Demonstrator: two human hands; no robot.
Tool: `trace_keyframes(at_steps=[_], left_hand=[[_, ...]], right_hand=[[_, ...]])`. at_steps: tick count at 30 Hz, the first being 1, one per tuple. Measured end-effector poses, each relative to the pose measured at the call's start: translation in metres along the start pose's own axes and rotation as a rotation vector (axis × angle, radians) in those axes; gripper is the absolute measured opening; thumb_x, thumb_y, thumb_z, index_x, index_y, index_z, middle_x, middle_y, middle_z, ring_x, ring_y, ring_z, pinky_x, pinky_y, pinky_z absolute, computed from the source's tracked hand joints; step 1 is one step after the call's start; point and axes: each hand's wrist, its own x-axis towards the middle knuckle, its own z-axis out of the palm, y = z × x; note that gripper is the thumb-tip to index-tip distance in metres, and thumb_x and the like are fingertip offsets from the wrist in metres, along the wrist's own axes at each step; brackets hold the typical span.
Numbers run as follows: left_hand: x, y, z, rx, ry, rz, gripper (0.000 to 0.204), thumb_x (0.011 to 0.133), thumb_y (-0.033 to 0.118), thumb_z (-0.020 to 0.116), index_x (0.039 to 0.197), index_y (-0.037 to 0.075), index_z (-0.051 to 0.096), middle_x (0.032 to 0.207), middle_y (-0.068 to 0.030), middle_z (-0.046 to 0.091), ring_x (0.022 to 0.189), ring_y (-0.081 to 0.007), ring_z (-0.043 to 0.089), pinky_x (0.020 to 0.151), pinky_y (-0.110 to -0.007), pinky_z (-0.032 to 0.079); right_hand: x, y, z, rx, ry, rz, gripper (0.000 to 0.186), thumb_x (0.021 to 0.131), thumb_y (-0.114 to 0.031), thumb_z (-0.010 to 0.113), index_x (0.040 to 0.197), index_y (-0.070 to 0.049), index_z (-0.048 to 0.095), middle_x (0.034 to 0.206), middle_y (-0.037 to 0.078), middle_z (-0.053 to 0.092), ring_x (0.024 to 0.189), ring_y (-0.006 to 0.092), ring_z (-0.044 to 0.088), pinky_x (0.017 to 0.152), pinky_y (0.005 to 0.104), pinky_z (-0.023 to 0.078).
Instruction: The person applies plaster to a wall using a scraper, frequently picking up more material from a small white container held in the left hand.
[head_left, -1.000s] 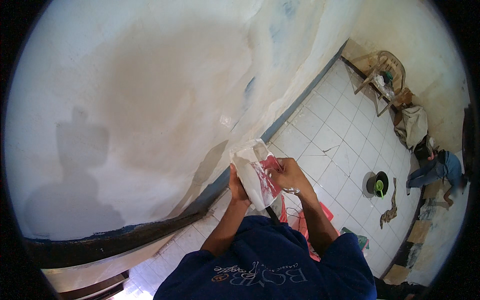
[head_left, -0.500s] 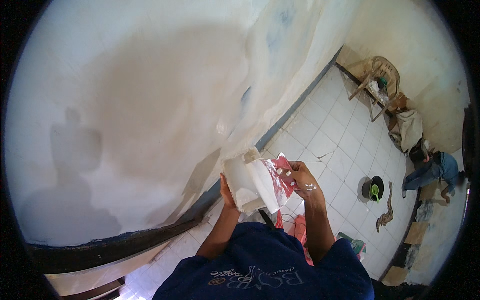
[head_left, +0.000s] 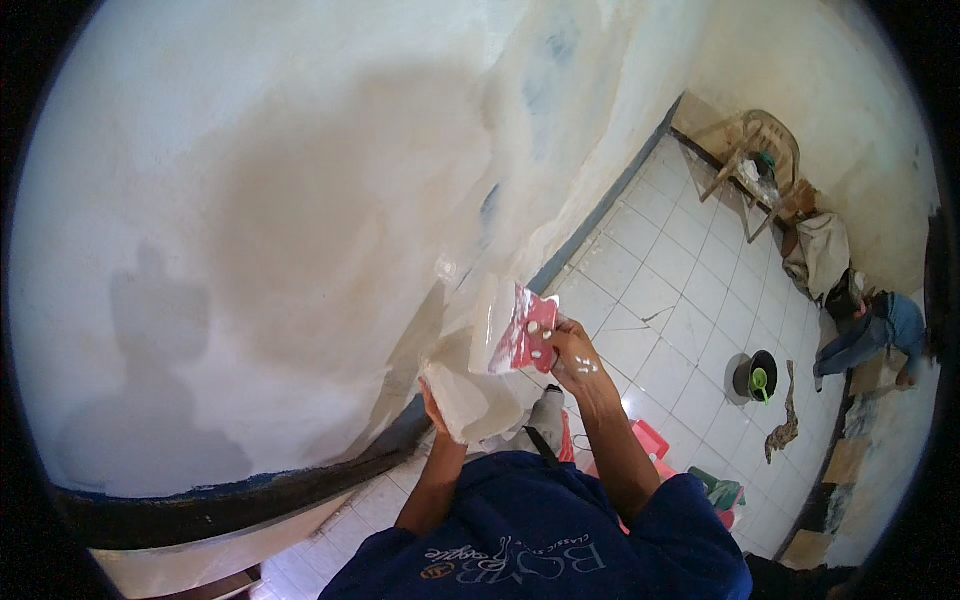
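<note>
My left hand [head_left: 434,408] grips the edge of an off-white, open container [head_left: 465,400] with whitish paste inside, held in front of my chest. Between my right thumb and fingers is a red putty spreader [head_left: 537,320], smeared white, with paste coating its wide blade. My right hand [head_left: 574,355] also has white spots on its back. The spreader is above the container's far right side, partly overlapping it in view, so I cannot tell if they touch. Ahead is the wall [head_left: 330,190], whitish with damp-looking and bluish patches.
A black bucket [head_left: 742,378] holding a green dipper [head_left: 760,383] stands on the white tiled floor to the right, beside a crumpled rag [head_left: 783,435]. Farther back is a plastic chair [head_left: 770,140] with things on it. Another person in jeans [head_left: 860,345] is at the far right.
The spreader has lifted off the container toward the wall, its blade now turned up and left. The container has shifted slightly left and down. At the right, the other person has moved a little.
</note>
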Motion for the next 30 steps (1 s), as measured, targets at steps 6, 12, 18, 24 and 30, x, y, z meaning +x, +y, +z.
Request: trace_keyframes(at_steps=[6,12,18,24,30], left_hand=[[-0.041,0.008,0.008,-0.100,-0.024,-0.219,0.087,0.084,0.077,0.036,0.149,0.020,0.029,0.147,-0.0107,0.040,0.128,-0.0383,0.046,0.100,-0.060,0.041],[-0.061,0.016,-0.029,-0.257,-0.003,-0.198,0.102,0.072,0.086,0.044,0.150,0.022,0.027,0.146,-0.0183,0.038,0.125,-0.0464,0.045,0.090,-0.073,0.039],[-0.071,0.022,-0.001,-0.342,-0.151,-0.301,0.105,0.072,0.086,0.045,0.150,0.020,0.024,0.144,-0.0217,0.038,0.120,-0.0477,0.048,0.088,-0.074,0.039],[-0.072,0.025,0.006,-0.286,-0.220,-0.261,0.107,0.072,0.085,0.047,0.149,0.015,0.024,0.142,-0.0251,0.038,0.119,-0.0463,0.048,0.086,-0.071,0.042],[-0.078,0.025,0.010,-0.229,-0.185,-0.243,0.108,0.071,0.086,0.047,0.148,0.013,0.026,0.136,-0.0245,0.043,0.116,-0.0454,0.050,0.086,-0.069,0.044]], right_hand=[[0.048,0.006,-0.021,0.120,0.111,-0.127,0.013,0.088,-0.004,0.057,0.099,0.001,0.062,0.085,0.005,0.065,0.064,0.0134,0.061,0.056,0.0263,0.049],[0.098,0.028,-0.024,0.184,0.242,-0.131,0.009,0.086,-0.006,0.061,0.094,-0.002,0.063,0.080,0.002,0.063,0.064,0.0125,0.059,0.053,0.0272,0.046],[0.122,0.032,-0.023,0.167,0.400,-0.124,0.006,0.082,-0.008,0.066,0.086,-0.005,0.062,0.075,0.001,0.060,0.060,0.0134,0.056,0.052,0.0269,0.044],[0.121,0.014,-0.004,0.064,0.420,-0.194,0.009,0.081,-0.009,0.067,0.075,-0.008,0.061,0.067,0.001,0.058,0.056,0.0136,0.055,0.050,0.0274,0.042],[0.109,-0.023,0.030,-0.019,0.287,-0.349,0.016,0.081,-0.009,0.067,0.071,0.000,0.058,0.066,0.008,0.060,0.054,0.0178,0.059,0.047,0.0307,0.049]])
